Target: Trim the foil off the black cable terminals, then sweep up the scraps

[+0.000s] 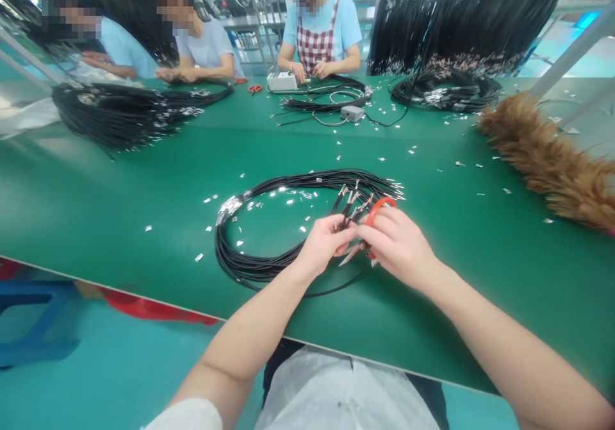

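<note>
A looped bundle of black cables (262,260) lies on the green table in front of me, bound with shiny clear wrap at its left side. My left hand (327,241) is closed around the cable ends, where stripped copper-coloured wires fan out above the fingers. Close against it, my right hand (401,244) holds a pair of scissors (383,209) with red handles. The scissor blades point left and down, below the left fingertips. Both hands' fingertips meet at the cables; exactly what the right fingertips pinch is hidden.
Small white scraps are scattered over the green table (144,186). A brown feather duster (552,161) lies at the right. Across the table, several people work near more black cable bundles (120,113), a grey box (352,114) and red-handled scissors (254,89). A blue stool (38,318) stands at lower left.
</note>
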The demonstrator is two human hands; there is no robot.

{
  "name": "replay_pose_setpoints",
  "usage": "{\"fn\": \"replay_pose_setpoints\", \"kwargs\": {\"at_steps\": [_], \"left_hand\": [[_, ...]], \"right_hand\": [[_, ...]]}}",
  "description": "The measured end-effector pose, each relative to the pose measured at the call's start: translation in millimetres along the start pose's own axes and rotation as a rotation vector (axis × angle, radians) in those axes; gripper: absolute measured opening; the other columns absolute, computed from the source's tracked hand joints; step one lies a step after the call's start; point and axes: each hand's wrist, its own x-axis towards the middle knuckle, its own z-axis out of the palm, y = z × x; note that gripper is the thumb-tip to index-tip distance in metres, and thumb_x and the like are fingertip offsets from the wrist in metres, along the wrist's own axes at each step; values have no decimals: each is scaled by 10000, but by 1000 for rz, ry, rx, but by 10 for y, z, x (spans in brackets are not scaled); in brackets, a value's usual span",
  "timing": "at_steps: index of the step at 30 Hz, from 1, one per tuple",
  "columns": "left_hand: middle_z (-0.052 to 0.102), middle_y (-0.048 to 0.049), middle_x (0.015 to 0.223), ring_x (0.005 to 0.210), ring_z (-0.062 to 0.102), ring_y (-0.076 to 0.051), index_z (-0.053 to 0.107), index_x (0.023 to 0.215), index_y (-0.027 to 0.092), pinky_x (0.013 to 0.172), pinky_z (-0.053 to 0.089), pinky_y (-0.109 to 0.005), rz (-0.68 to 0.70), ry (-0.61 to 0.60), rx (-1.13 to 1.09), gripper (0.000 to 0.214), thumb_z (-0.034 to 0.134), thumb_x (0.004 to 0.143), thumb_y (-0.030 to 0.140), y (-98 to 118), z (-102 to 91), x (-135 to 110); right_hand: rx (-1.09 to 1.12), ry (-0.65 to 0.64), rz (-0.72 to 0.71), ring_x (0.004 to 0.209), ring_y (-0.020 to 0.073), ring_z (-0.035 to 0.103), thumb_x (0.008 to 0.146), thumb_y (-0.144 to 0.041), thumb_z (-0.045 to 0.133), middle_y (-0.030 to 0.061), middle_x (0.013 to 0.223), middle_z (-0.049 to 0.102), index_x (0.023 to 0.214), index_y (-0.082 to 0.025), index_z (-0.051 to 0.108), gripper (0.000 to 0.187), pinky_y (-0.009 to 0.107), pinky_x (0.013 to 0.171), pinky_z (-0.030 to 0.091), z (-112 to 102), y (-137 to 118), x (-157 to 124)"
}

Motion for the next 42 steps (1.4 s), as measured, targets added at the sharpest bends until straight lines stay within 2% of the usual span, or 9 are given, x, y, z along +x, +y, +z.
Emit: {"fn": "replay_pose_setpoints", "kwargs": {"at_steps": [7, 12, 18, 23, 26, 30, 37, 39, 42], "left_hand": [[528, 24, 549, 506, 430, -69, 572, 605, 121, 509, 335, -190, 90, -25, 322, 72, 616, 629, 173, -29, 31, -10], [516, 22, 520, 500, 434, -84, 560, 565, 128, 501, 334, -199, 19, -119, 373, 130, 636, 624, 215, -37, 47, -30], [564, -2, 602, 577, 480, -103, 607, 605, 121, 600, 388, -229, -21, -328, 390, 101, 646, 629, 212, 6, 32, -61], [500, 26, 519, 459, 380, -51, 604, 614, 122, 480, 313, -195, -39, -288, 306, 125, 657, 638, 233, 40, 0, -70], [452, 45, 485, 410, 316, -27, 585, 627, 120, 422, 244, -181, -36, -216, 230, 153, 663, 643, 250, 24, -16, -50], [393, 66, 458, 379, 273, -17, 544, 647, 124, 384, 171, -179, -57, -150, 115, 207, 667, 651, 290, 13, -22, -17], [363, 75, 448, 362, 270, -12, 520, 643, 124, 371, 152, -180, -91, -124, 85, 262, 688, 624, 324, 17, 18, -8], [365, 74, 443, 362, 269, -13, 522, 636, 124, 371, 156, -180, -74, -110, 137, 245, 677, 636, 315, 2, 18, -8], [373, 74, 442, 371, 275, -16, 538, 654, 125, 376, 162, -179, -61, -130, 184, 210, 671, 644, 287, -3, 4, -8]], "right_hand": [[-361, -151, -213, 563, 135, 412, 842, -89, 406, 18, 585, 489, 711, -169, 560, 217, 275, 527, 313, -92, -120, -19], [-246, -273, -75, 512, 122, 399, 751, -27, 408, 8, 577, 474, 700, -167, 506, 178, 252, 469, 256, -131, -148, -107], [474, -390, 465, 458, 78, 435, 679, -49, 439, -55, 547, 502, 682, -202, 433, 153, 196, 453, 318, -200, -94, -153], [1348, -135, 1005, 481, 120, 540, 666, -221, 614, -64, 549, 522, 718, -220, 344, 275, 269, 505, 438, 55, -120, -259], [1658, -19, 1132, 492, 122, 548, 656, -264, 649, -56, 551, 536, 740, -217, 347, 317, 280, 516, 447, 243, -157, -293], [1374, 108, 1013, 581, 135, 577, 672, -268, 660, -27, 650, 571, 774, -214, 390, 293, 307, 583, 474, 301, -164, -269], [374, 99, 302, 757, 150, 562, 720, -63, 485, 29, 803, 629, 749, -213, 521, 158, 293, 677, 445, 185, -61, -261], [400, 71, 342, 680, 137, 544, 700, -65, 487, 10, 710, 604, 710, -207, 520, 145, 275, 633, 434, 151, -45, -213], [729, 179, 745, 560, 110, 523, 655, -146, 595, -31, 619, 560, 706, -200, 465, 150, 254, 563, 430, 115, -5, -100]]}}
